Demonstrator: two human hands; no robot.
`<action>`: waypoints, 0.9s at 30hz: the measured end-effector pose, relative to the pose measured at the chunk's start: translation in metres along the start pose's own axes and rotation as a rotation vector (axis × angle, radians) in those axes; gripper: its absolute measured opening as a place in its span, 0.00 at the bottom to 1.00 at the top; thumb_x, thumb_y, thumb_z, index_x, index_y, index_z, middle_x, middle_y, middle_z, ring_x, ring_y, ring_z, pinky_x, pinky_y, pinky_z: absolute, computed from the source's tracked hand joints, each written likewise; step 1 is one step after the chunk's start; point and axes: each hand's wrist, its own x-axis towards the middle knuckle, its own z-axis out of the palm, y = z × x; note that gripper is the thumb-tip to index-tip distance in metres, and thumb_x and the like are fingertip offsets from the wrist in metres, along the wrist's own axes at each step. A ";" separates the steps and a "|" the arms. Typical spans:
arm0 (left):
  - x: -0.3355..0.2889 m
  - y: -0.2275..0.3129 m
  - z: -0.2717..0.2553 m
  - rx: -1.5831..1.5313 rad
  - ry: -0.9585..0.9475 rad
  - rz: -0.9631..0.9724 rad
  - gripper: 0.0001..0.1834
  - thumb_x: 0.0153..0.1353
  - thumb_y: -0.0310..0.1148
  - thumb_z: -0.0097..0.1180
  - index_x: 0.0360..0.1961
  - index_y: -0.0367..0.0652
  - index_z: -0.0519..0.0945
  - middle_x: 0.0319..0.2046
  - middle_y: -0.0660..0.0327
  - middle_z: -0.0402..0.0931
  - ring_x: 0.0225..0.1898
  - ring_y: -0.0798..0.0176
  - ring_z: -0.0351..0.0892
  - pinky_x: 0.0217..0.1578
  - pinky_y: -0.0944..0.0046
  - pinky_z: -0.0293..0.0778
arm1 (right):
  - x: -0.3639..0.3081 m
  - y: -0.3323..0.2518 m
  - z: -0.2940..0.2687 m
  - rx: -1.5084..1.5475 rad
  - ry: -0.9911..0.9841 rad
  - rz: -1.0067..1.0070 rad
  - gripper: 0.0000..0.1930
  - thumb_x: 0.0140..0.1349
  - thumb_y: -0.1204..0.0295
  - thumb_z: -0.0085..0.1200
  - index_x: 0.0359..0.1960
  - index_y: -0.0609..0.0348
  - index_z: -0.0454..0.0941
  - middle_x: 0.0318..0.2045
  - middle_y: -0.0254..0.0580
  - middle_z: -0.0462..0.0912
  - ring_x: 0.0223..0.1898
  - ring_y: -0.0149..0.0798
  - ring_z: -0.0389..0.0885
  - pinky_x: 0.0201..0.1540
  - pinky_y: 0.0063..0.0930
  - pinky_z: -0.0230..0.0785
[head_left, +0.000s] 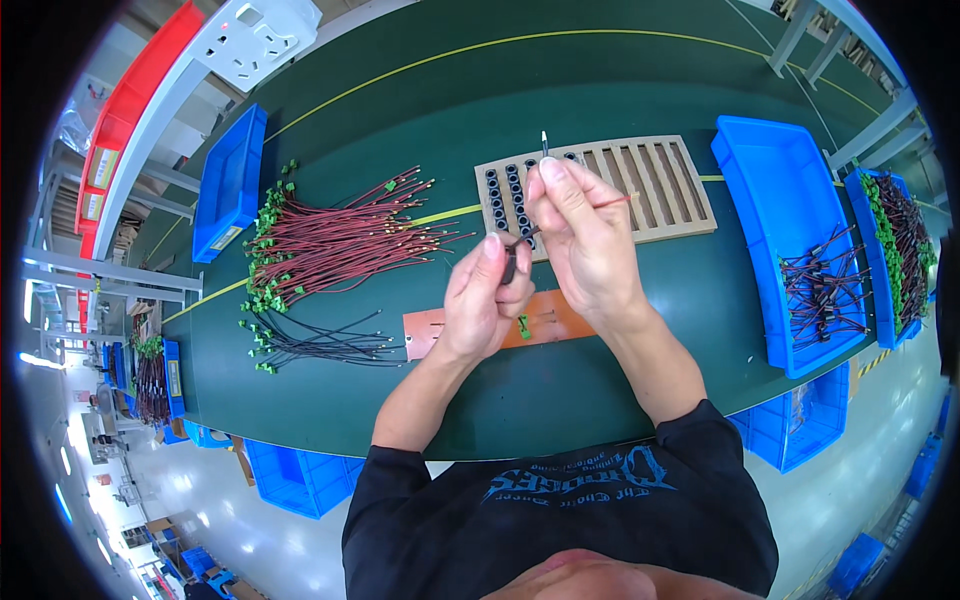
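My left hand (482,298) is closed around a small black cylindrical piece (510,265), with a dark wire running from it toward my other hand. My right hand (585,225) pinches thin wires between thumb and fingers. A dark wire end (545,144) with a pale tip points up from this pinch, and a red wire end (630,197) sticks out to the right. Below my hands lies an orange board (563,318) with a small green connector (524,326) on it. Behind them sits a slotted wooden tray (655,236), its left rows holding several black ring-shaped parts (493,200).
Left of my hands lie a heap of dark red wires (340,235) with green connectors and a smaller bunch of black wires (325,338). Blue bins (745,200) at the right hold wire assemblies; another blue bin (212,190) stands at the left. A metal frame (160,120) rises at left.
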 end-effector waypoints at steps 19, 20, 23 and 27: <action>-0.008 -0.020 0.003 -0.211 -0.313 -0.191 0.23 0.80 0.54 0.36 0.45 0.44 0.72 0.23 0.66 0.62 0.22 0.71 0.55 0.25 0.67 0.54 | 0.018 -0.005 -0.022 0.599 -0.315 0.417 0.13 0.78 0.64 0.47 0.51 0.60 0.77 0.33 0.32 0.72 0.37 0.33 0.75 0.44 0.35 0.82; -0.009 -0.020 0.004 -0.179 -0.294 -0.193 0.24 0.79 0.54 0.37 0.45 0.43 0.73 0.24 0.65 0.63 0.22 0.70 0.56 0.26 0.67 0.54 | 0.018 -0.006 -0.021 0.590 -0.293 0.434 0.13 0.78 0.63 0.47 0.51 0.60 0.77 0.33 0.33 0.73 0.37 0.33 0.75 0.45 0.35 0.82; -0.007 -0.014 0.004 0.032 -0.329 -0.132 0.25 0.79 0.53 0.39 0.45 0.39 0.74 0.26 0.63 0.66 0.24 0.70 0.58 0.27 0.67 0.56 | 0.016 -0.009 -0.017 0.555 -0.193 0.490 0.14 0.79 0.62 0.47 0.51 0.60 0.77 0.33 0.32 0.74 0.34 0.31 0.74 0.38 0.29 0.77; -0.001 -0.004 -0.002 0.146 -0.277 -0.041 0.27 0.80 0.54 0.35 0.38 0.39 0.71 0.22 0.67 0.60 0.23 0.72 0.54 0.26 0.67 0.53 | 0.020 -0.002 -0.023 0.643 -0.185 0.499 0.14 0.80 0.61 0.44 0.41 0.57 0.76 0.25 0.27 0.68 0.28 0.27 0.67 0.29 0.21 0.64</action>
